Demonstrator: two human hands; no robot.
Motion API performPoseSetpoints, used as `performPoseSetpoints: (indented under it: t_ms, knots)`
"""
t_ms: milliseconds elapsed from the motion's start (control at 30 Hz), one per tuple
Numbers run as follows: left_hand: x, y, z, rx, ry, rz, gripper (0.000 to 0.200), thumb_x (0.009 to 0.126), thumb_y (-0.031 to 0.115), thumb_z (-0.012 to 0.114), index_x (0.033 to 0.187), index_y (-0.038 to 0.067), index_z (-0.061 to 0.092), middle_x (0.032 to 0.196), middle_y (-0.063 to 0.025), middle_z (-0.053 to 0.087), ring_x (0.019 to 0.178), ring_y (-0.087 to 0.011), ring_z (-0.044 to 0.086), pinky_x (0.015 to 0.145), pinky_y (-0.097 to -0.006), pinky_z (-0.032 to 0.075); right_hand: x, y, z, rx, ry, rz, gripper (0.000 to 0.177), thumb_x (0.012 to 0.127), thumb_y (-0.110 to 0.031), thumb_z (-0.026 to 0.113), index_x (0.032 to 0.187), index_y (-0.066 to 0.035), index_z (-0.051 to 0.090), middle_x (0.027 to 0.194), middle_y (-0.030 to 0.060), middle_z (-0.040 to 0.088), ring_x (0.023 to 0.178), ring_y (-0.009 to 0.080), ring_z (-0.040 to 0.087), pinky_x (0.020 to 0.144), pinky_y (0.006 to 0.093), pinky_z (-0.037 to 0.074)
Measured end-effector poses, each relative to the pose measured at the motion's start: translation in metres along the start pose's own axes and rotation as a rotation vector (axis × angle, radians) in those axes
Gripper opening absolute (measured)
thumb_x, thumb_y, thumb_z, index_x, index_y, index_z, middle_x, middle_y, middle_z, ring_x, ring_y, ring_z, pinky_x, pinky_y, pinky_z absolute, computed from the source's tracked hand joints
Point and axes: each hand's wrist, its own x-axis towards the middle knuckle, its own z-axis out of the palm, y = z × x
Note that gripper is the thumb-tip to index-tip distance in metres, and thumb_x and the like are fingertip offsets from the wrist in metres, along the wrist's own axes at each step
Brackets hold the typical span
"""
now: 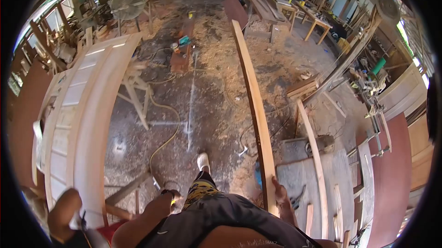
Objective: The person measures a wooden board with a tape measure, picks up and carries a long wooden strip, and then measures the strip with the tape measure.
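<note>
A long, light wooden plank (258,110) stretches away from my right side across the floor. Its near end is by my hip, and its far end reaches toward a stack of boards. My right hand (282,196) is closed on the plank's right edge, thumb pointing forward. Low on my left, my left hand (177,197) hangs beyond a dark wristband, with a bit of yellow showing beside it. Its fingers are small and shaded, and I cannot tell what they hold.
Left, a large panelled wooden door (90,96) lies on trestles, with another person (64,209) beside it. A hose (172,133) crosses the shaving-strewn floor. On the right, a narrow strip (315,156) lies across a grey board (294,174). A reddish-brown panel (391,179) leans farther right.
</note>
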Motion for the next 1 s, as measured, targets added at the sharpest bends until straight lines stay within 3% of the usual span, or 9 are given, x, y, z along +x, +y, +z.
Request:
performPoseSetpoints:
  t_ms: [200, 300, 400, 500, 600, 667, 800, 933, 1000]
  knots:
    - [0.023, 0.079, -0.214, 0.39, -0.094, 0.16, 0.049, 0.088, 0.046, 0.061, 0.114, 0.005, 0.067, 0.096, -0.0136, 0.07, 0.092, -0.0266, 0.067, 0.08, -0.0393, 0.053, 0.103, -0.082, 0.041, 0.012, 0.05, -0.146, 0.07, 0.096, -0.055, 0.049, 0.118, 0.011, 0.06, 0.117, 0.0159, 0.063, 0.107, 0.0199, 0.055, 0.094, 0.0343, 0.043]
    - [0.101, 0.114, -0.311, 0.796, 0.137, 0.376, 0.035, 0.095, 0.04, 0.049, 0.119, 0.021, 0.067, 0.105, -0.0109, 0.07, 0.098, -0.0317, 0.066, 0.085, -0.0397, 0.052, 0.125, -0.15, 0.066, -0.138, 0.09, -0.242, 0.066, 0.097, -0.053, 0.047, 0.118, 0.009, 0.06, 0.114, 0.0147, 0.064, 0.105, 0.0185, 0.055, 0.091, 0.0344, 0.043]
    - [0.135, 0.177, -0.409, 0.945, 0.233, 0.432, 0.035, 0.097, 0.033, 0.043, 0.124, 0.024, 0.064, 0.109, -0.0108, 0.069, 0.101, -0.0335, 0.065, 0.085, -0.043, 0.051, 0.156, -0.221, 0.097, -0.304, 0.226, -0.34, 0.062, 0.099, -0.051, 0.044, 0.11, 0.007, 0.063, 0.101, 0.017, 0.067, 0.097, 0.018, 0.058, 0.083, 0.0356, 0.045]
    - [0.173, 0.242, -0.48, 0.845, 0.232, 0.353, 0.04, 0.096, 0.026, 0.041, 0.131, 0.029, 0.058, 0.108, -0.0109, 0.069, 0.102, -0.0337, 0.065, 0.084, -0.0449, 0.051, 0.224, -0.267, 0.105, -0.558, 0.293, -0.11, 0.062, 0.099, -0.051, 0.042, 0.091, 0.005, 0.068, 0.078, 0.0232, 0.065, 0.082, 0.0195, 0.062, 0.072, 0.0396, 0.047]
    - [0.233, 0.284, -0.543, 1.044, 0.137, 0.466, 0.044, 0.094, 0.023, 0.043, 0.136, 0.031, 0.053, 0.111, -0.0116, 0.067, 0.102, -0.0329, 0.065, 0.083, -0.0455, 0.051, 0.311, -0.293, 0.111, -0.51, 0.372, -0.335, 0.064, 0.097, -0.055, 0.043, 0.084, 0.002, 0.069, 0.073, 0.0286, 0.062, 0.078, 0.0313, 0.068, 0.07, 0.0451, 0.049]
    - [0.201, 0.323, -0.584, 1.218, 0.107, 0.626, 0.047, 0.09, 0.024, 0.05, 0.137, 0.029, 0.053, 0.117, -0.0104, 0.067, 0.101, -0.0324, 0.065, 0.085, -0.0461, 0.05, 0.349, -0.351, 0.119, -0.602, 0.388, -0.285, 0.064, 0.096, -0.056, 0.042, 0.086, 0.001, 0.07, 0.078, 0.0299, 0.062, 0.083, 0.0381, 0.067, 0.073, 0.0478, 0.049]
    - [0.213, 0.374, -0.664, 1.047, 0.037, 0.472, 0.041, 0.093, 0.03, 0.048, 0.133, 0.033, 0.055, 0.115, -0.0116, 0.067, 0.104, -0.033, 0.065, 0.085, -0.0436, 0.052, 0.416, -0.463, 0.137, -0.691, 0.377, -0.243, 0.066, 0.094, -0.059, 0.04, 0.089, 0.0, 0.071, 0.089, 0.0331, 0.062, 0.095, 0.0514, 0.059, 0.081, 0.0539, 0.048]
    - [0.216, 0.448, -0.76, 1.095, 0.162, 0.609, 0.035, 0.092, 0.03, 0.049, 0.124, 0.031, 0.063, 0.107, -0.0134, 0.069, 0.098, -0.0351, 0.066, 0.082, -0.045, 0.053, 0.501, -0.553, 0.146, -0.665, 0.355, -0.28, 0.064, 0.094, -0.057, 0.041, 0.09, 0.001, 0.069, 0.09, 0.0339, 0.061, 0.098, 0.0488, 0.059, 0.077, 0.0514, 0.048]
    - [0.176, 0.5, -0.811, 1.033, 0.226, 0.655, 0.038, 0.081, 0.022, 0.059, 0.118, 0.025, 0.065, 0.099, -0.0125, 0.069, 0.094, -0.0344, 0.066, 0.081, -0.0457, 0.053, 0.537, -0.605, 0.155, -0.715, 0.408, -0.303, 0.067, 0.094, -0.058, 0.04, 0.087, 0.002, 0.07, 0.088, 0.0329, 0.063, 0.094, 0.0507, 0.06, 0.082, 0.055, 0.047]
